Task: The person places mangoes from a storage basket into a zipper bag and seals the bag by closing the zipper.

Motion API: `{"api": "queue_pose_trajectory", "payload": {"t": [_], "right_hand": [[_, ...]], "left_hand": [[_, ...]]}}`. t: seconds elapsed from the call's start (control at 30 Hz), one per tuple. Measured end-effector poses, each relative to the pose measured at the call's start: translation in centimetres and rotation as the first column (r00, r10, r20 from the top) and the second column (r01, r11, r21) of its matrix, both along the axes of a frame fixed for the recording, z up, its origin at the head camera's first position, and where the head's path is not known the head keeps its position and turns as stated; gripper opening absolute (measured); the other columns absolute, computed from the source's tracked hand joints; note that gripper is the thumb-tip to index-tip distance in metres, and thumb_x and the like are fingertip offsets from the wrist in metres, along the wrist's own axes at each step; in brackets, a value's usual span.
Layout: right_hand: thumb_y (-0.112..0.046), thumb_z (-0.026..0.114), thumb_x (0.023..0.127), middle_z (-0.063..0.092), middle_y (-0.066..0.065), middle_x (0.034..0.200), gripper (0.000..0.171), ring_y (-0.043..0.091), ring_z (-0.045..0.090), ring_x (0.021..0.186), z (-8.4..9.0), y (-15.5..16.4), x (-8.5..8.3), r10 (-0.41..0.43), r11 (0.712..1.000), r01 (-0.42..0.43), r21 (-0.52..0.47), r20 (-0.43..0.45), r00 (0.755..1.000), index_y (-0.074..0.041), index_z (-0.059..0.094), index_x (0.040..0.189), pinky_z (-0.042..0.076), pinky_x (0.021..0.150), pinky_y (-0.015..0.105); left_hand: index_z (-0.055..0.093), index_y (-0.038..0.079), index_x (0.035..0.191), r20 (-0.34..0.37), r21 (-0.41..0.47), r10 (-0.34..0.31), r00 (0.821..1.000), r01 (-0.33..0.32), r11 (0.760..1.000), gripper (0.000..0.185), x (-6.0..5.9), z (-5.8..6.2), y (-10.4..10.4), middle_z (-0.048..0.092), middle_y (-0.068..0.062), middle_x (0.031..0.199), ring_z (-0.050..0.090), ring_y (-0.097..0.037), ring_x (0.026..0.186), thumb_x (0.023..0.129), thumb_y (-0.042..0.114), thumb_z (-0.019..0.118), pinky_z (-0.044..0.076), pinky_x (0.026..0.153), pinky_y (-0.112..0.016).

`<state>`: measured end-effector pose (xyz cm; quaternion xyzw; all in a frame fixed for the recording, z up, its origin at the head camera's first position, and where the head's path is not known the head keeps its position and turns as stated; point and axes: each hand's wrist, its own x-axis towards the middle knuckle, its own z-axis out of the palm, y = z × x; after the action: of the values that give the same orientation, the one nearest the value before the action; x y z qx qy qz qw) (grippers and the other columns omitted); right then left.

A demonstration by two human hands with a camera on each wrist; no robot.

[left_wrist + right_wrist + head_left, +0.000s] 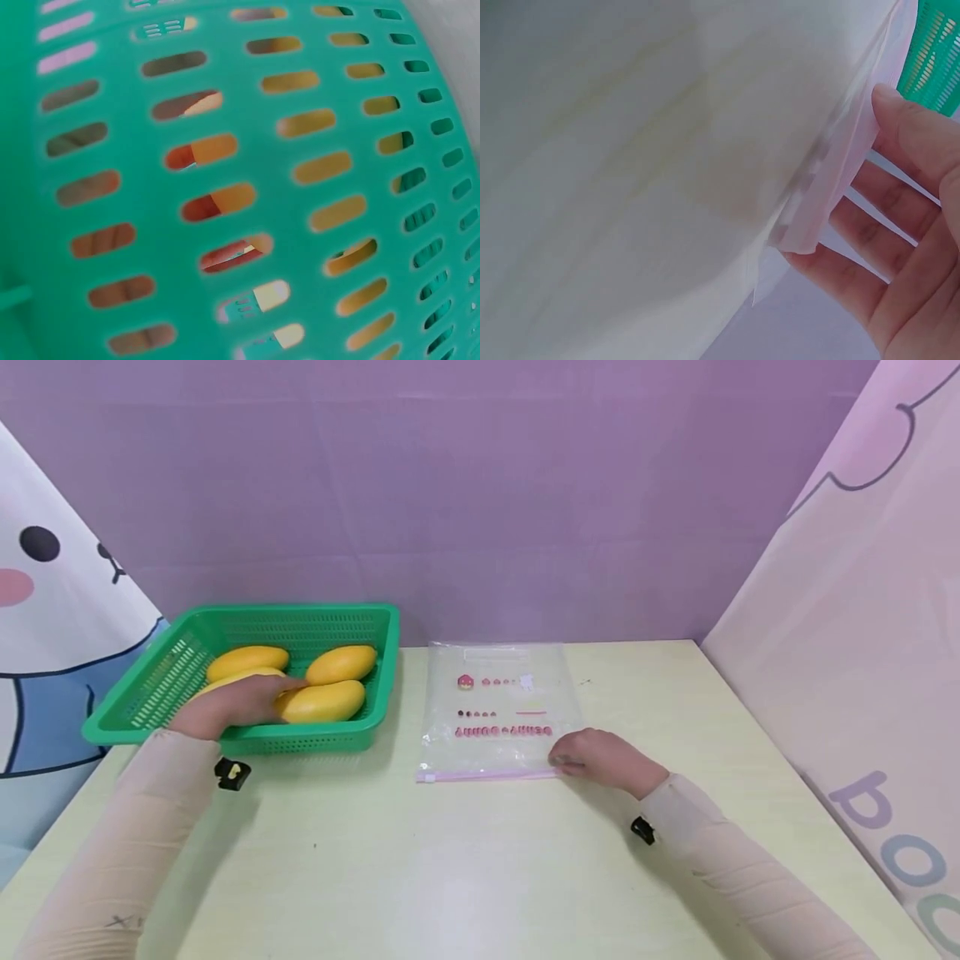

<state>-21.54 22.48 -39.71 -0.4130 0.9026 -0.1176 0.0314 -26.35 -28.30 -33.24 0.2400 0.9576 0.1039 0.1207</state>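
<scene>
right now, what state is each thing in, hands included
green basket: upright, open-topped
yellow mangoes: four in view, whole, lying in the basket
plastic bag: spread on the table, looks empty, open or closed unclear
white slider: at the left end of the pink zip
left hand: in the basket among the mangoes, grip unclear
right hand: pinching the bag's zip edge

Soft glare on the tabletop (465, 885), dim right-wrist view

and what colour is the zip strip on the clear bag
Pale pink; the zip strip shows best in the right wrist view.
</scene>
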Motion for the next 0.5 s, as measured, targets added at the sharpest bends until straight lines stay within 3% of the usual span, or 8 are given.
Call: {"api": "queue_pose_trajectory", "payload": {"t": [0.5], "right_hand": [[0.000, 0.071, 0.079, 0.069, -0.001, 0.086, 0.013, 0.012, 0.064, 0.078, 0.10, -0.21, 0.38, -0.057, 0.998, 0.056, -0.025, -0.037, 0.998, -0.009, 0.073, 0.089, 0.053, 0.070, 0.026]], "left_hand": [[0.043, -0.007, 0.136, 0.025, -0.004, 0.018, 1.000, -0.018, 1.000, 0.066, -0.23, -0.03, -0.40, 0.051, -0.028, 0.130, 0.048, -0.044, 0.117, 0.085, 0.026, 0.068, 0.038, 0.095, -0.057]]}}
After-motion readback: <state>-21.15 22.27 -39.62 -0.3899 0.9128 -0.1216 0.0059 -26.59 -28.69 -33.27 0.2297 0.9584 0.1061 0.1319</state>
